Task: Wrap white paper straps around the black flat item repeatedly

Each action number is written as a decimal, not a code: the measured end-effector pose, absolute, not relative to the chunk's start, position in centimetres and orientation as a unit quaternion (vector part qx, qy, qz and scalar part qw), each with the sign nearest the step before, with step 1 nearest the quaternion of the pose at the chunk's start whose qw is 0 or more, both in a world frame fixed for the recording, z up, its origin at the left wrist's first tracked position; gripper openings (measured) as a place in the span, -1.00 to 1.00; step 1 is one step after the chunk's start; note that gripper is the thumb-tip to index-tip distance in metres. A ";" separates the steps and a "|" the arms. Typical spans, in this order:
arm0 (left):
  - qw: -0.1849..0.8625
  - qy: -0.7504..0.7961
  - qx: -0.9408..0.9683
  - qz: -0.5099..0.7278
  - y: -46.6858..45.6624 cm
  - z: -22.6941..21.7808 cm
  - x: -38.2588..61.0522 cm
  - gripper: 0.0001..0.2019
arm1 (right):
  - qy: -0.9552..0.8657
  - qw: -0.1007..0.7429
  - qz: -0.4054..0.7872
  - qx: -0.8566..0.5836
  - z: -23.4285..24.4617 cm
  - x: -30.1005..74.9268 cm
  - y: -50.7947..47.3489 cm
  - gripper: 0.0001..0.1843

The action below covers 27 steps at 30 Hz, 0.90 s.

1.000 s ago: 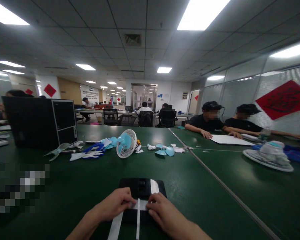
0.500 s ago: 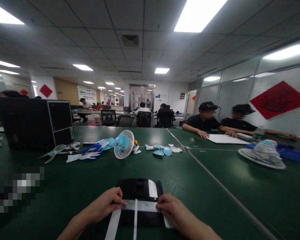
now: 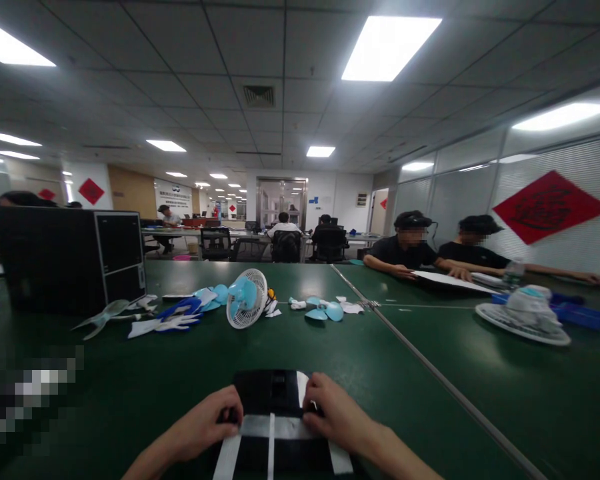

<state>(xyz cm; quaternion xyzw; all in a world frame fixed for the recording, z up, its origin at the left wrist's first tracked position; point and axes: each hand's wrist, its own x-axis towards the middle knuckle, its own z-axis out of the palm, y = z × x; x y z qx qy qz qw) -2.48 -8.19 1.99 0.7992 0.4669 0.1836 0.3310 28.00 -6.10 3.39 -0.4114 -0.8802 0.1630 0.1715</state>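
Note:
A black panel (image 3: 260,393) lies at the table's near edge, crossed by a silver strip (image 3: 255,425) and a thin white upright strip (image 3: 271,445). More pale strips run down its left and right sides, and a white patch (image 3: 301,387) sits at its upper right. My left hand (image 3: 224,417) is closed at the panel's left edge, thumb by the end of the silver strip. At the right edge my right hand (image 3: 330,410) is closed too, its fingers bent beside the white patch. The fingertips are partly hidden.
Across the green table (image 3: 405,380) lie a fan head (image 3: 247,299), blue-and-white gloves (image 3: 173,317) and loose blue fan blades (image 3: 325,310). A black computer case (image 3: 50,260) stands at left. To the right are a white fan part (image 3: 525,320), a blue tray (image 3: 583,315) and two people.
Both hands have left the silver strip's surface for the panel's side edges, their fingers curling more. The view has tilted up slightly. A person at right has lifted the white board's near edge.

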 end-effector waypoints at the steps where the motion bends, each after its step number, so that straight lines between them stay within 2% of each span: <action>1: 0.329 0.467 0.799 0.186 -8.2 2.0 -2.4 -0.84 | -0.879 0.175 0.156 -0.415 3.4 27.4 -5.5 -0.82; 4: 0.304 0.497 0.786 0.205 -7.7 1.8 -2.4 -0.78 | -0.885 0.181 0.124 -0.410 3.5 25.6 -3.6 -0.67; 8: 0.201 0.584 0.750 0.237 -6.5 0.7 -3.8 -0.69 | -0.897 0.135 0.093 -0.412 3.4 23.6 -1.6 -0.64; 12: 0.080 0.647 0.734 0.191 -5.5 -0.3 -6.0 -0.68 | -0.900 0.104 0.089 -0.415 3.6 22.8 -0.3 -0.62; 16: 0.014 0.680 0.721 0.130 -5.0 -0.7 -7.3 -0.68 | -0.899 0.101 0.082 -0.419 4.0 23.7 -0.6 -0.61; 20: -0.004 0.687 0.719 0.108 -4.9 -0.8 -7.5 -0.60 | -0.876 0.124 0.062 -0.462 4.3 27.5 -1.7 -0.64; 27: 0.050 0.708 0.702 0.060 -4.7 -1.0 -7.9 -0.45 | -0.758 0.161 0.036 -0.631 3.6 40.4 -4.3 -0.68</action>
